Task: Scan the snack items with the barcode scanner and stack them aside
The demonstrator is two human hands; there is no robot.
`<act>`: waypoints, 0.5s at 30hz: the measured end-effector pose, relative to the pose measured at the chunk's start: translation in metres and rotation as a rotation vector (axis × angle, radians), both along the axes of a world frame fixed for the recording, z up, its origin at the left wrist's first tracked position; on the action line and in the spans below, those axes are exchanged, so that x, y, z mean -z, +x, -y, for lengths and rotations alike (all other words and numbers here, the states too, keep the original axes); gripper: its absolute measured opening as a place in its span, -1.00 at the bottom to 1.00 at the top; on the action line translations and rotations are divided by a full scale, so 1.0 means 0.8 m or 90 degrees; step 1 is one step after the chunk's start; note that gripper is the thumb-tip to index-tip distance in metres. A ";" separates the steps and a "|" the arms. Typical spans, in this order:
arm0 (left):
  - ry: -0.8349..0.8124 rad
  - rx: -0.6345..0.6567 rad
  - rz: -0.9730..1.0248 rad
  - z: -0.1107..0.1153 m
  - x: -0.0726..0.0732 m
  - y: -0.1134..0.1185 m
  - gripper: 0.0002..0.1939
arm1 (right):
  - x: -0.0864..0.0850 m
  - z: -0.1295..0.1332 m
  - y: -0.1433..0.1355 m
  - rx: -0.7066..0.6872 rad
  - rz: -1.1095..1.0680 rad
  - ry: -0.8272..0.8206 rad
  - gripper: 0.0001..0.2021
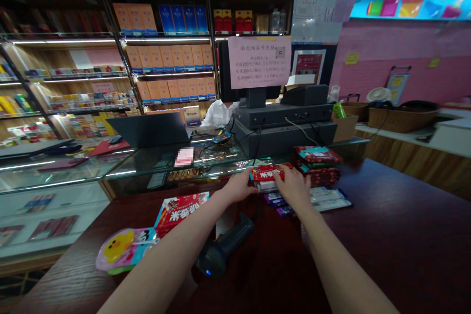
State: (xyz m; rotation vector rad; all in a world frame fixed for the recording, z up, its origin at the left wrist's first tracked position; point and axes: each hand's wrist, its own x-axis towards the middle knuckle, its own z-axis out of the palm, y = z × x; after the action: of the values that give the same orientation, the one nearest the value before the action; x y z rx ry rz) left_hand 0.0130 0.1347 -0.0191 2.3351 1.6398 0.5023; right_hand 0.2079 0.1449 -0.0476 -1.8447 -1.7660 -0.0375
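Head view: near the table's (390,240) far edge, the left hand (238,186) and right hand (294,187) are gripping opposite ends of a flat, glossy red packet with white lettering (267,172), fingers partly curling around it. Even, light pressure is probably keeping it square and uncrushed.

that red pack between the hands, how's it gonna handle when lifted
The red pack seems unlikely to roll, being low and flat-topped. Pale bands under its red top hint at layers that might slide apart. With the left hand and right hand at its ends, it should stay level.
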 end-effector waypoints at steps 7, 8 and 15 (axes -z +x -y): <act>0.039 -0.075 -0.041 0.010 -0.006 -0.022 -0.34 | -0.004 0.003 -0.003 -0.084 0.040 -0.015 -0.45; 0.042 -0.082 -0.042 0.012 -0.007 -0.024 -0.36 | -0.004 0.003 -0.004 -0.093 0.043 -0.015 -0.43; 0.063 -0.106 -0.017 0.021 -0.012 -0.043 -0.46 | 0.006 -0.005 -0.007 -0.154 -0.019 0.020 -0.46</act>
State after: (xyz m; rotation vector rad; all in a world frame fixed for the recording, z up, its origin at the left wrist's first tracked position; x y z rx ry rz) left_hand -0.0216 0.1179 -0.0093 2.2948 1.8725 0.6002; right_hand 0.2026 0.1489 -0.0523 -1.5895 -1.9438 0.0559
